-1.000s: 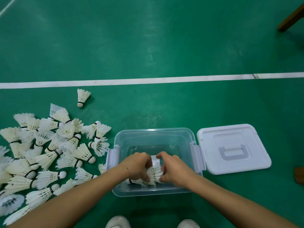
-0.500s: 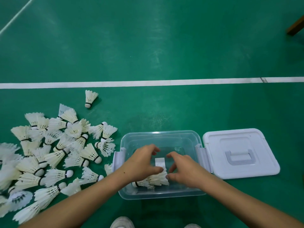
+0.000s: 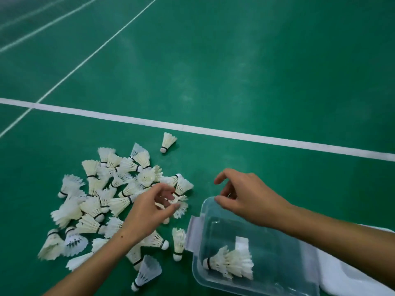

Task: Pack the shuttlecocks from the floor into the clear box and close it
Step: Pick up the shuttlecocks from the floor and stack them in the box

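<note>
Fingers [image 3: 171,192] of the left hand [image 3: 149,208] loosely curled over the right edge of the shuttlecock pile [image 3: 102,201], thumb tip close to a feather skirt there; cannot tell whether anything is pinched. Fingers [image 3: 222,178] of the right hand [image 3: 245,195] relaxed and slightly bent, spread apart, holding nothing, hovering above the far left corner of the clear box [image 3: 256,280].

Clear box at lower right of the frame, open. Inside, a short nested stack of shuttlecocks [image 3: 229,262] lying on its side, long axis roughly left to right, cork end toward the left wall, feathers fanning to the right. White lid [image 3: 350,278] beside the box at the lower right edge, partly hidden by the right forearm.

Pile on the green floor [image 3: 235,71] at centre left and lower left, corks pointing every which way. One lone shuttlecock [image 3: 167,142] apart above the pile, cork toward lower left, just below the broad white court line [image 3: 235,133]. Another [image 3: 178,242] just beside the box's left latch, cork down toward the bottom of the frame. A bluish-white one [image 3: 147,272] at the bottom centre, cork toward lower left.
</note>
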